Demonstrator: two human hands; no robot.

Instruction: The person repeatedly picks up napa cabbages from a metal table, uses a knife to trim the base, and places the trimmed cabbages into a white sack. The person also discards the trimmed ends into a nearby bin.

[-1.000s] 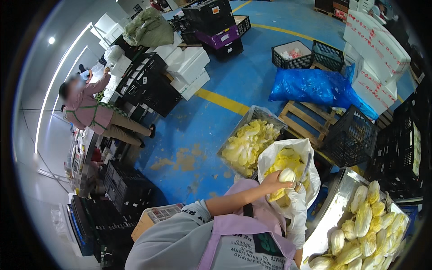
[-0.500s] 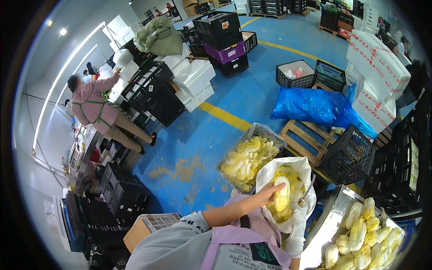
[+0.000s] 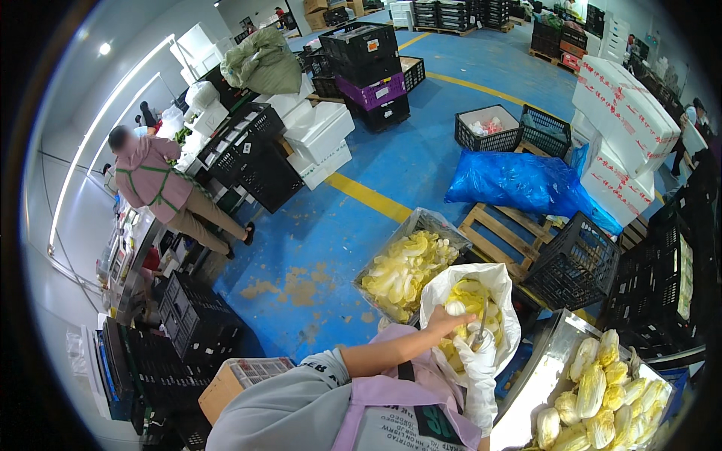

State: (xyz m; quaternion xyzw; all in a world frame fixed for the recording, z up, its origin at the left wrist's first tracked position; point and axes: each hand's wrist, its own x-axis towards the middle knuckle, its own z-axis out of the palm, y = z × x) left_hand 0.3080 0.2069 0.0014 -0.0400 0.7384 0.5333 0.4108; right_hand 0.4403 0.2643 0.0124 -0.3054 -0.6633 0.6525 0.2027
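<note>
One pale, oblong napa cabbage with a rounded white base (image 3: 455,308) is resting in the person's bare left hand (image 3: 444,322), whose fingers are curling around it above the mouth of a white woven-looking plastic bag (image 3: 508,319). The right hand (image 3: 479,355), wearing a white glove, is closing around what appears to be the handle of a slim grey metal knife (image 3: 483,319); the grip itself is partly hidden.

What has just changed is the closeness of blade and cabbage: the knife is now standing near the left fingers, while half a second ago it was slanting out toward the bag's right side. The cabbage is also turning: it was showing its long face then, and now mostly its white end is showing. Whether the edge is touching it, I cannot tell. Both hands are thus working close together, above loose yellow leaves (image 3: 472,292) lying in the bag.

Beyond the bag, a crate lined with clear plastic (image 3: 430,219) is holding more pale leaves, and to the right whole cabbages (image 3: 594,391) are lying piled on a shiny metal table (image 3: 535,370). Across the blue floor, a co-worker in a pink top (image 3: 159,180) is no longer stretching an arm out toward the white boxes.
</note>
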